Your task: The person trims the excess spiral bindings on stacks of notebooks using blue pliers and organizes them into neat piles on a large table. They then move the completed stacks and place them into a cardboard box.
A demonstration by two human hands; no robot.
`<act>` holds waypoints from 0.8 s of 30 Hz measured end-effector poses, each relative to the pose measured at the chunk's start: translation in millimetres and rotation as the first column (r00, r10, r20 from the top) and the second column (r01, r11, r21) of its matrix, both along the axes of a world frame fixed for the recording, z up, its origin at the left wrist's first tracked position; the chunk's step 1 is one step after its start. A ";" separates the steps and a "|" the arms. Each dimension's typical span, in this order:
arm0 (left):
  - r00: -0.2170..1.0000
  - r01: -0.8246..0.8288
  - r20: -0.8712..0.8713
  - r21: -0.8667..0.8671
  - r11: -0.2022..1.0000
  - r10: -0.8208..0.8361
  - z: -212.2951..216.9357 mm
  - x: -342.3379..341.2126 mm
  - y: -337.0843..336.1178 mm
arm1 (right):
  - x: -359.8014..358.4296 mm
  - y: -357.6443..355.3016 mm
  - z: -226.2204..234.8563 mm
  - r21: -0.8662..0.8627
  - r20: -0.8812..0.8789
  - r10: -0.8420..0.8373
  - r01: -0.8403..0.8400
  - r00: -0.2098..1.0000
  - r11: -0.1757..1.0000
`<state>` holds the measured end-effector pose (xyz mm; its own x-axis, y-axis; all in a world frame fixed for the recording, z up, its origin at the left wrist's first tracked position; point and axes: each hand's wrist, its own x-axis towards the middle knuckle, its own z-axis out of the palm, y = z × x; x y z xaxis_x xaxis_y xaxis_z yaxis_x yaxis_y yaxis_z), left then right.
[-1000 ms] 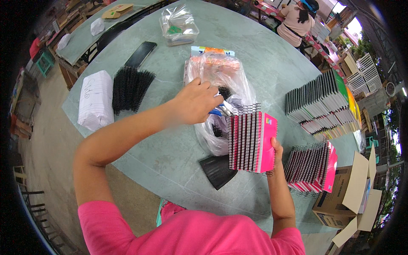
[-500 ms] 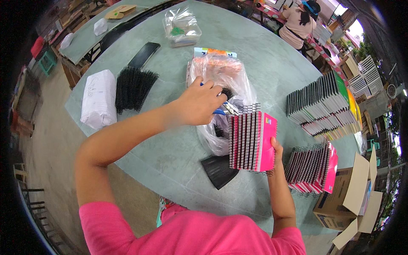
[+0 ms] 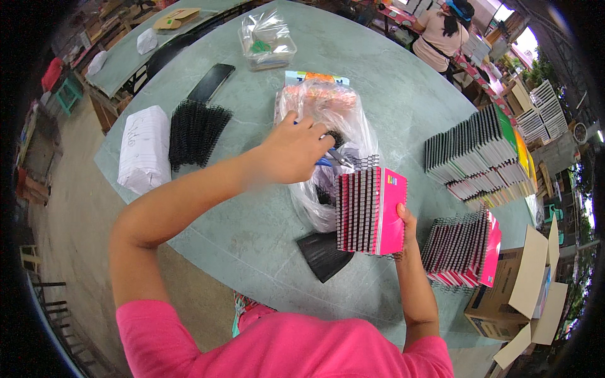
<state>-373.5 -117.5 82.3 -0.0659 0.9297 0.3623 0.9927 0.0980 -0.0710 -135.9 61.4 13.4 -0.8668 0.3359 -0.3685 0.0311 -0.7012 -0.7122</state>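
My left hand (image 3: 295, 151) is closed around a pair of blue-handled pliers (image 3: 324, 162), their metal jaws pointing right at the top of the notebooks' spines. My right hand (image 3: 408, 228) grips a small stack of pink spiral notebooks (image 3: 392, 217) from its right side, thumb on the front cover. Black coil ends stick out past the stack's top and bottom. Beneath my left hand lies a crumpled clear plastic bag (image 3: 362, 116) with dark bits inside. A flat black bundle (image 3: 324, 255) rests on the table just below the held stack.
To the right stand pink spiral notebooks (image 3: 457, 252), green and yellow notebooks (image 3: 469, 154) and an open cardboard box (image 3: 504, 296). At left are black coils (image 3: 196, 132), a white wrapped package (image 3: 145, 148) and a dark phone (image 3: 212, 82). A clear plastic tub (image 3: 268, 50) sits farther back; another person (image 3: 441, 34) works beyond.
Both hands stay almost in place. The notebook stack has turned slightly and shifted a little left, and the pliers' jaws have changed angle slightly.
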 end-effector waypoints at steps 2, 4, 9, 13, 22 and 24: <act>1.000 0.016 -0.002 -0.042 0.999 -0.016 4.3 5.8 2.5 | 0.4 -1.2 -1.1 -0.015 0.014 -0.005 0.006 1.000 1.000; 1.000 0.023 -0.006 -0.064 0.998 -0.023 3.3 7.7 3.8 | 0.7 -0.2 -0.5 -0.023 0.018 0.020 -0.020 1.000 1.000; 0.983 -0.026 0.169 -0.246 0.969 0.069 -3.7 5.9 5.7 | 0.0 -0.9 2.4 -0.019 0.022 0.034 -0.034 0.999 0.999; 0.992 -0.050 0.104 -0.144 0.988 0.065 -5.1 -4.5 1.4 | -0.5 -0.9 1.5 -0.018 0.050 0.019 -0.018 0.999 1.000; 0.997 0.058 0.053 -0.070 0.996 -0.054 0.5 7.3 7.0 | -3.5 -4.9 6.9 -0.018 0.046 0.034 -0.033 0.998 0.999; 0.994 0.067 0.090 -0.093 0.993 -0.059 -0.1 7.1 7.5 | -2.6 -4.0 5.4 -0.016 0.046 0.042 -0.041 0.998 0.999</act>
<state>-366.3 -110.0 82.2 -0.0334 0.9632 0.2666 0.9994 0.0320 0.0094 -138.5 57.3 18.8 -0.8619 0.2939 -0.4132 0.0931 -0.7094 -0.6987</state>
